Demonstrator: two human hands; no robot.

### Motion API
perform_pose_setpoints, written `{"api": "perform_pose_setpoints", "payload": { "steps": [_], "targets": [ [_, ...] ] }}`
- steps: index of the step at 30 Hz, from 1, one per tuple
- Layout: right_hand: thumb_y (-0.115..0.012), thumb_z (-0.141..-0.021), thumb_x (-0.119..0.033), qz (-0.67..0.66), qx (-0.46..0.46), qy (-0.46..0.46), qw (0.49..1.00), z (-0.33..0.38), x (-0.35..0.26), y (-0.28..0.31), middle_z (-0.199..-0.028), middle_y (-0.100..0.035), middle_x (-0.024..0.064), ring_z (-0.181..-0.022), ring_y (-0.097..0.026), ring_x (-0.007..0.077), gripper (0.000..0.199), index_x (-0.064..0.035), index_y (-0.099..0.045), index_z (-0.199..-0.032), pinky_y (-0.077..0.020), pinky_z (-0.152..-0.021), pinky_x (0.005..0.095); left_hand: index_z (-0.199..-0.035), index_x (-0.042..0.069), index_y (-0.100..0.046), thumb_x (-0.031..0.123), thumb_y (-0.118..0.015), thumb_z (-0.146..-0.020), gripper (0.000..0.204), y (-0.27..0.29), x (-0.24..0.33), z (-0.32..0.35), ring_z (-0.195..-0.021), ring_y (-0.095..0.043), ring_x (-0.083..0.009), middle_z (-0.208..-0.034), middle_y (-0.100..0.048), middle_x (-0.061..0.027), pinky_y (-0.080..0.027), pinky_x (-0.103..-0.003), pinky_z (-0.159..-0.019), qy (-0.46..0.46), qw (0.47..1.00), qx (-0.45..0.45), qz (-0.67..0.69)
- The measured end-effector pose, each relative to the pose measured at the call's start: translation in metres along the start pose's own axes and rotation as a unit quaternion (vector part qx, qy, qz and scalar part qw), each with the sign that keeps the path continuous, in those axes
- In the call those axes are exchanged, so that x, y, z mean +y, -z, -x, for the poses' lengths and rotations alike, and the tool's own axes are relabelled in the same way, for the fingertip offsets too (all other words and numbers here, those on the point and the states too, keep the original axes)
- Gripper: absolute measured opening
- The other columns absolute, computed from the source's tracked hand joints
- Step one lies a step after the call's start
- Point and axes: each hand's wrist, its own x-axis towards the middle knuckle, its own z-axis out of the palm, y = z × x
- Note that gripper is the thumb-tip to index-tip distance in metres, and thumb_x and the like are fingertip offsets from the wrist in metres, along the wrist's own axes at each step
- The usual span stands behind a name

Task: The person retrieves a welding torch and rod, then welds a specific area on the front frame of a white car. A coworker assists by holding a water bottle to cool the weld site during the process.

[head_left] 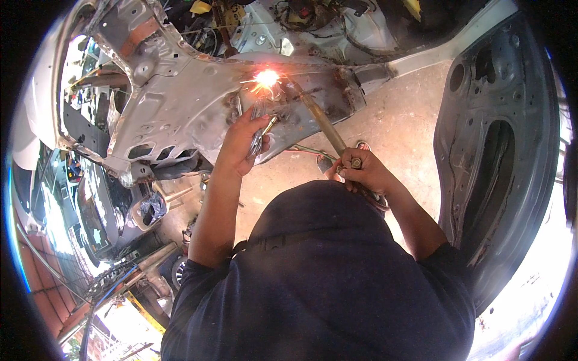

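Observation:
My left hand (pixel 241 138) is closed around shiny metal pliers (pixel 259 129), their far end close to a bright glow with flying sparks (pixel 267 79). In my right hand (pixel 366 172) is a brass-coloured gas torch (pixel 325 123), gripped at its valve end. Its long tube slants up and left to the glow. Both tools are over a bare grey car body panel (pixel 192 90), which has dark scorched and rusty patches around the work spot. The glare hides the torch tip and the jaws of the pliers.
A dark grey car door (pixel 500 144) stands upright on the right. Beyond the panel lies an open bay with wiring (pixel 301 15). Hoses (pixel 304 148) run near my feet on the concrete floor (pixel 397 114). Car parts and a light-coloured stool-like piece (pixel 147 210) stand at left.

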Motion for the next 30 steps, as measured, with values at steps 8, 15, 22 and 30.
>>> {"api": "perform_pose_setpoints", "payload": {
  "steps": [8,15,22,30],
  "targets": [
    [-0.072,-0.098,-0.009,0.017,0.013,-0.002,1.000,-0.002,-0.003,0.001,-0.104,-0.070,0.0041,-0.080,-0.066,0.0098,0.023,-0.0140,-0.052,-0.088,-0.0587,-0.064,0.0272,-0.146,0.009,-0.056,0.016,-0.067,-0.103,0.046,0.000,0.001,-0.003,-0.066,-0.061,-0.0093,-0.103,-0.066,-0.0006,-0.055,-0.025,-0.058,-0.008,1.000,-0.008,0.003],
    [-0.073,-0.097,-0.010,0.012,0.006,0.008,1.000,-0.005,0.004,0.004,-0.102,-0.071,0.0036,-0.071,-0.066,0.0093,0.022,-0.0140,-0.053,-0.089,-0.0568,-0.059,0.0266,-0.146,0.009,-0.056,0.015,-0.068,-0.103,0.046,0.001,0.001,-0.005,-0.069,-0.062,-0.0097,-0.106,-0.066,-0.0004,-0.056,-0.025,-0.058,-0.006,1.000,-0.002,-0.005],
    [-0.072,-0.098,-0.010,0.033,0.018,-0.003,0.999,-0.004,0.002,0.004,-0.104,-0.071,0.0042,-0.070,-0.066,0.0101,0.023,-0.0140,-0.051,-0.089,-0.0565,-0.059,0.0270,-0.145,0.009,-0.056,0.017,-0.068,-0.103,0.045,-0.001,0.002,-0.005,-0.069,-0.062,-0.0099,-0.106,-0.066,-0.0004,-0.055,-0.025,-0.058,-0.010,1.000,0.003,0.000],
    [-0.072,-0.097,-0.009,0.043,0.021,0.001,0.999,-0.007,0.009,0.006,-0.106,-0.071,0.0045,-0.070,-0.067,0.0102,0.023,-0.0134,-0.051,-0.088,-0.0570,-0.059,0.0272,-0.144,0.010,-0.058,0.017,-0.068,-0.103,0.043,0.001,0.003,-0.006,-0.070,-0.063,-0.0103,-0.103,-0.066,-0.0002,-0.056,-0.025,-0.058,-0.016,1.000,-0.013,0.001]
  ]
}}
